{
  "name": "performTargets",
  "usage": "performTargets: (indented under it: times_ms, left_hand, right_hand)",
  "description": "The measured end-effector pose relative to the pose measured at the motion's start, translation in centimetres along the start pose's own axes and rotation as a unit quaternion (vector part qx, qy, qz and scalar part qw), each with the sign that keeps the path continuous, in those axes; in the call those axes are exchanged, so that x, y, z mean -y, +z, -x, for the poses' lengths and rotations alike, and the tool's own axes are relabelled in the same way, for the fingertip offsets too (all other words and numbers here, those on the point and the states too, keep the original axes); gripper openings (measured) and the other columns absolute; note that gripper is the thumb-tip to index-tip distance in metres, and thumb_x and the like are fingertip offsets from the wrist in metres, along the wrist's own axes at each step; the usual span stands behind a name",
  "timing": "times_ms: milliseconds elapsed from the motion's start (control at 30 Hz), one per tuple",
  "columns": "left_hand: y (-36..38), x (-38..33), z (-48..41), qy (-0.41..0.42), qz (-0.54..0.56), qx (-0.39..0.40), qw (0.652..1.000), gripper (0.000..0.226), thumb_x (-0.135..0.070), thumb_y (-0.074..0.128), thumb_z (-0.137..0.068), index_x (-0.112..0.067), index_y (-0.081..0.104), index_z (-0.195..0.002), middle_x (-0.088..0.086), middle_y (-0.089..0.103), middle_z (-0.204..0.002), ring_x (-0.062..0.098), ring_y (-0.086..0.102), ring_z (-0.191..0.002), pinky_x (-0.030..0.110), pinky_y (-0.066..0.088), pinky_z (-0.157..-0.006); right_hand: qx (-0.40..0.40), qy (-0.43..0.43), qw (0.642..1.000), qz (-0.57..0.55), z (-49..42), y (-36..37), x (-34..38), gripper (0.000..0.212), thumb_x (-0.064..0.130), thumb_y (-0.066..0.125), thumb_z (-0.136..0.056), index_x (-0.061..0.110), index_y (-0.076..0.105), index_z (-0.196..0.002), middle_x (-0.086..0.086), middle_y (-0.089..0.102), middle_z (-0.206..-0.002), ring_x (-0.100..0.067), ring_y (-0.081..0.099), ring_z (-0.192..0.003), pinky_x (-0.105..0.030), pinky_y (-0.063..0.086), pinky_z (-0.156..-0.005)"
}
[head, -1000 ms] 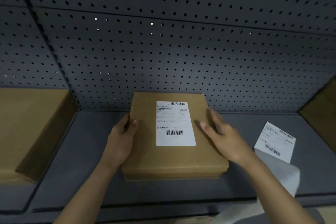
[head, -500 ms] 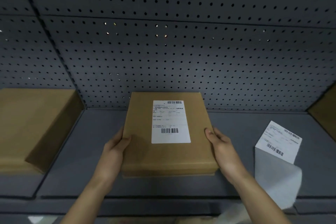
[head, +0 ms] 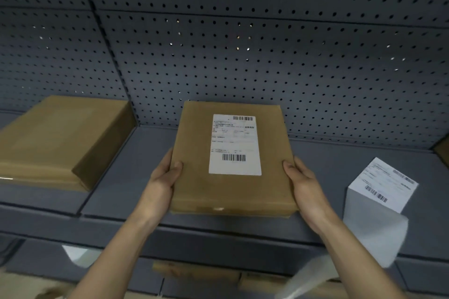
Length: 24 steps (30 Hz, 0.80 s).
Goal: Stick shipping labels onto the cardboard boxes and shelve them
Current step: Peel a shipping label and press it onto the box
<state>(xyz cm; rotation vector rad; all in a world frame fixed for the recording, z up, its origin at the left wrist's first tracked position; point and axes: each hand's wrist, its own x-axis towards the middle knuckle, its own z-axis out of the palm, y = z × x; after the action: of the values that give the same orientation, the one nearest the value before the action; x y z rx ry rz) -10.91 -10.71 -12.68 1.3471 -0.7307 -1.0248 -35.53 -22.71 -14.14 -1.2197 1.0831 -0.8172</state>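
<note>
Squarely between the hands [head: 160, 187], labelled box [head: 230, 193]

Centre box [head: 230, 192]: plain tan-brown card. Shipping label [head: 235, 144] on it: white, black barcodes at far and near ends, fine grey text lines between. Left box [head: 56, 138]: same tan, right side face darker brown. Pegboard [head: 267, 56], far: slate blue-grey, even grid of dark holes, a few glinting light. Shelf [head: 145, 177]: plain slate blue-grey. Label sheet [head: 384, 184], right: white, black barcodes.
</note>
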Motion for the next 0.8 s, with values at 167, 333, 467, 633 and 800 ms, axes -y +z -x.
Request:
performTargets:
  times_ms: [167,333,467,633,800]
  left_hand:
    - [-0.3,-0.7,2.2,0.038,0.004,0.025,0.999,0.034,-0.018,0.039,-0.104,-0.034,0.054,-0.13,-0.009,0.069,-0.123,0.014,0.066,-0.113,0.028,0.055,-0.087]
    - [-0.3,-0.8,4.6,0.056,0.0,0.072,0.996,0.04,-0.023,0.042,-0.103,-0.039,0.048,-0.139,-0.018,0.065,-0.128,0.009,0.061,-0.119,0.038,0.045,-0.102]
    - [1.7,-1.2,6.4,0.06,-0.005,0.131,0.99,0.037,-0.019,0.043,-0.104,-0.037,0.051,-0.135,-0.02,0.066,-0.124,0.004,0.062,-0.116,0.03,0.044,-0.101]
    - [5.5,-1.6,8.7,0.071,-0.025,0.191,0.979,0.04,-0.022,0.043,-0.104,-0.038,0.046,-0.14,-0.03,0.065,-0.119,-0.006,0.06,-0.111,0.022,0.043,-0.097]
    - [12.4,-0.9,11.3,0.067,-0.034,0.254,0.964,0.041,-0.022,0.045,-0.103,-0.046,0.044,-0.137,-0.033,0.065,-0.114,-0.008,0.061,-0.107,0.019,0.044,-0.092]
  right_hand:
    - [-0.034,-0.052,0.998,0.029,3.7,0.4,0.8,0.032,0.028,0.041,-0.106,0.03,0.056,-0.133,0.012,0.07,-0.119,-0.007,0.065,-0.111,-0.033,0.047,-0.103]
    - [-0.12,-0.086,0.988,0.041,9.3,0.4,1.2,0.029,0.026,0.041,-0.105,0.03,0.058,-0.129,0.019,0.072,-0.109,0.003,0.066,-0.101,-0.019,0.048,-0.089]
    - [-0.194,-0.085,0.976,0.05,13.8,-1.2,1.2,0.022,0.031,0.044,-0.104,0.039,0.06,-0.117,0.022,0.071,-0.103,0.007,0.066,-0.091,-0.012,0.049,-0.076]
    - [-0.265,-0.088,0.959,0.053,19.1,-4.3,1.5,0.019,0.03,0.045,-0.104,0.043,0.057,-0.111,0.029,0.069,-0.095,0.012,0.065,-0.083,-0.007,0.046,-0.065]
    - [-0.342,-0.091,0.934,0.047,24.7,-9.9,0.9,0.025,0.031,0.045,-0.104,0.038,0.059,-0.124,0.023,0.07,-0.106,0.007,0.065,-0.09,-0.011,0.045,-0.07]
